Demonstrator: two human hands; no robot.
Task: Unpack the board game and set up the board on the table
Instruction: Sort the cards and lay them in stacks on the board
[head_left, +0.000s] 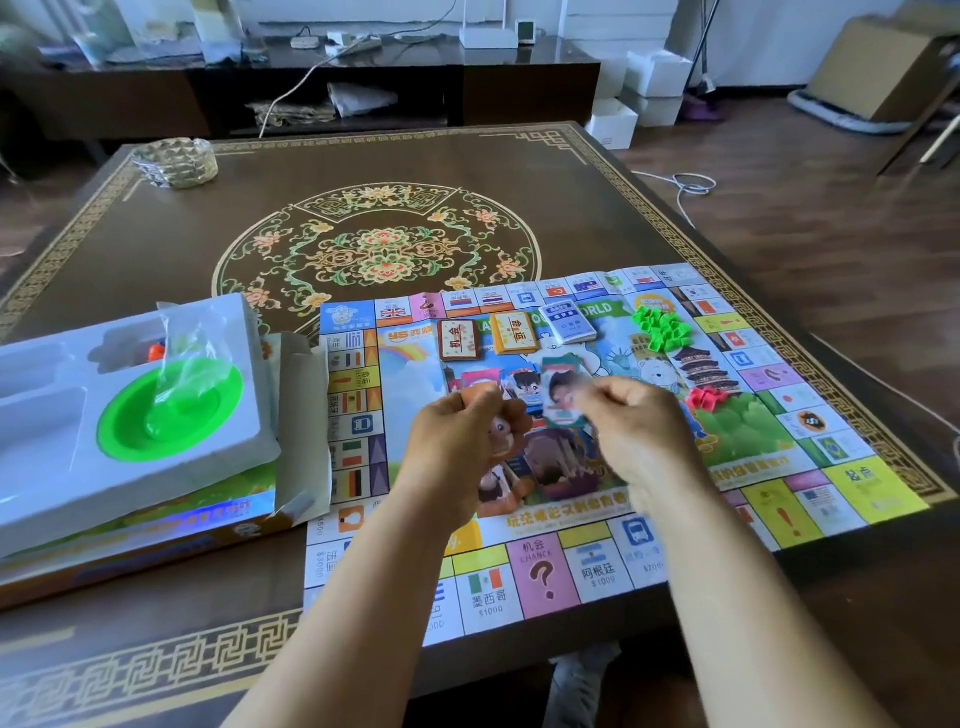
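Note:
The paper game board (779, 499) lies unfolded on the right half of the table. On it sit a brown card deck (458, 340), an orange deck (513, 332), a white-blue deck (567, 322), a heap of green houses (662, 327) and some red pieces (706, 399). My left hand (457, 452) grips a small stack of character cards (480, 391) above the board's middle. My right hand (639, 436) pinches one character card (563, 397), blurred. Other character cards (522, 382) lie behind the hands.
At the left, the open game box (156, 535) holds a white plastic tray (52, 457) with a green bowl (171, 410) and a clear bag. A glass ashtray (174, 162) stands at the table's far left corner. The dark table (156, 244) has a flower medallion.

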